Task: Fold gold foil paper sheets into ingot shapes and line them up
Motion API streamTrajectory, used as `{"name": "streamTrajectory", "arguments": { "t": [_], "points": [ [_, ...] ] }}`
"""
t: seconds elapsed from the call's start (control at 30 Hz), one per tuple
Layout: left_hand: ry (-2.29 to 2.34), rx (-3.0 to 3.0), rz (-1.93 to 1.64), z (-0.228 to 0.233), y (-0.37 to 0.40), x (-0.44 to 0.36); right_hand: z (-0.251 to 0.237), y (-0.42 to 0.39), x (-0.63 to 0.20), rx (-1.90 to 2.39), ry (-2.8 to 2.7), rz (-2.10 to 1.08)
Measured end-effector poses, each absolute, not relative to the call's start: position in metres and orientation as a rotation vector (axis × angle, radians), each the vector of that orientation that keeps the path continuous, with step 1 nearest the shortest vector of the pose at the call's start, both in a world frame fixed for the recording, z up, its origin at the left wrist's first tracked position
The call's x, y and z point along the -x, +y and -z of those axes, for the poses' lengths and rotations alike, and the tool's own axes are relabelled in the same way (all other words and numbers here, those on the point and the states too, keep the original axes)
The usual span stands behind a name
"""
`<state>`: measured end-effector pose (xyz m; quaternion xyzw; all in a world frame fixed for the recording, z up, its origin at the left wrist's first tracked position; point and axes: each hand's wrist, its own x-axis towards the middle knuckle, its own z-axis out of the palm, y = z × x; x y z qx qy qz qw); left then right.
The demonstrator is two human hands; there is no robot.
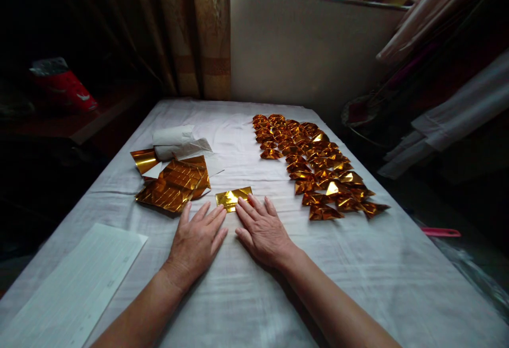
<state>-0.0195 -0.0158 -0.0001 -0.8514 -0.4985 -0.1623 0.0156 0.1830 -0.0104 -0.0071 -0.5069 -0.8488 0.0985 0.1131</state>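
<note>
My left hand [196,242] and my right hand [263,230] lie flat, palms down, on a table covered with white cloth [358,268]. Their fingertips touch the near edge of a folded rectangle of gold foil paper [233,198]. Neither hand grips anything. A stack of unfolded gold foil sheets [175,184] lies just beyond my left hand. To the right of my right hand, several folded gold paper ingots [314,165] are laid out in rows.
A white lined paper sheet [75,289] lies at the near left corner. White wrapping paper [175,141] sits behind the gold stack. A curtain [199,29] and wall stand at the far end, with cloth bundles [449,114] to the right.
</note>
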Motion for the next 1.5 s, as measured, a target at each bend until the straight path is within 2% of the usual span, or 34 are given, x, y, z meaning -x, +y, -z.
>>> {"name": "streamTrajectory", "arguments": {
  "t": [0.4, 0.93, 1.27, 1.37, 1.5],
  "points": [
    [-1.565, 2.665, 0.496, 0.005, -0.013, 0.024, 0.015, -0.002, -0.201, 1.874, -2.177, -0.124],
    [-1.553, 2.687, 0.616, 0.007, -0.011, 0.025, 0.021, 0.024, -0.197, 1.661, -1.816, -0.463],
    [-1.536, 2.699, 0.614, 0.008, -0.011, 0.025, 0.018, 0.019, -0.196, 1.531, -1.758, -0.423],
    [-1.552, 2.668, 0.708, 0.009, -0.010, 0.026, 0.018, 0.019, -0.197, 1.504, -1.712, -0.494],
    [-1.646, 2.522, 1.008, 0.011, -0.005, 0.028, 0.014, 0.017, -0.198, 1.427, -1.546, -0.705]
  ]
}}
